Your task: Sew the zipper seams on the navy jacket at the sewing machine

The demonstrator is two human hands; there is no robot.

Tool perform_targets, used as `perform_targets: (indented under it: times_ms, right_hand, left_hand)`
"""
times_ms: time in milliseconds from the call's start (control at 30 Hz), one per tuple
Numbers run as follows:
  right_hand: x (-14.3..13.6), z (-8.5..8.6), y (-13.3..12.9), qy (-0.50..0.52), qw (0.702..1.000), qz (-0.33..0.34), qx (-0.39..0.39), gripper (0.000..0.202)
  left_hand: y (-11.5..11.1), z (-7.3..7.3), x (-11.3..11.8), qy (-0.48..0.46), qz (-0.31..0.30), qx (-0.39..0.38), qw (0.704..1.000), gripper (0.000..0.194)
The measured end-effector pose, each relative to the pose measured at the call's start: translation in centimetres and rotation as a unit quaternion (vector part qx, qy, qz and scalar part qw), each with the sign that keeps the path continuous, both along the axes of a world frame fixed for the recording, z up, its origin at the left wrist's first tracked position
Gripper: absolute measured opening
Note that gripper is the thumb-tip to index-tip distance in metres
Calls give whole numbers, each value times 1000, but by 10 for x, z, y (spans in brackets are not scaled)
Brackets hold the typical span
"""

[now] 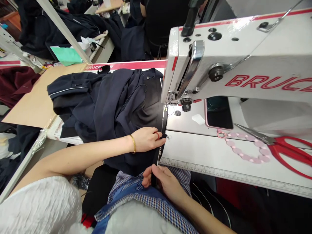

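A dark navy garment (104, 104) lies bunched on the sewing machine bed, and a metal zipper (162, 122) runs along its right edge. The upper part of that zipper passes beside the needle area of the sewing machine (186, 100). My left hand (148, 139) lies across the garment's edge, its fingers closed on the fabric and zipper. Lower down, at the table's front edge, my right hand (167, 183) pinches the lower end of the zipper between thumb and fingers. Part of its grip is hidden behind the thumb and the dark tape.
Right of the garment lie a phone (219, 112), a pink beaded strap (243, 154) and red-handled scissors (282, 146). A bobbin-like metal disc (177, 113) and a white chip (198, 119) are under the machine arm. Cardboard (36, 100) extends left. A person sits beyond the table.
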State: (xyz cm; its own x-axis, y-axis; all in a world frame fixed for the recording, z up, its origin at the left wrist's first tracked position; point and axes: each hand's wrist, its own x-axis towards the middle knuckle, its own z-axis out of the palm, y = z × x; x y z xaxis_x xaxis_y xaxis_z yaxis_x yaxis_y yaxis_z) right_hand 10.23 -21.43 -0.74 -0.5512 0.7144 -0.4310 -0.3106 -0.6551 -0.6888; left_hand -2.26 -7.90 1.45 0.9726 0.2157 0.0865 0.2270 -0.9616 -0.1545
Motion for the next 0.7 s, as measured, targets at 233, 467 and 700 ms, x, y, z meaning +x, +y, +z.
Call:
perform_targets:
  times_ms: [233, 467, 700]
  right_hand:
    - [60, 33, 55, -494, 739, 112, 444, 47]
    - [61, -5, 98, -527, 496, 24, 690, 21]
    - [59, -6, 92, -528, 481, -32, 700, 17]
  left_hand:
    - [-14, 4, 0, -18, 11, 5, 1000, 18]
    - [-8, 8, 5, 21, -1, -51, 999, 21]
    - [29, 5, 1, 11, 158, -95, 983, 51]
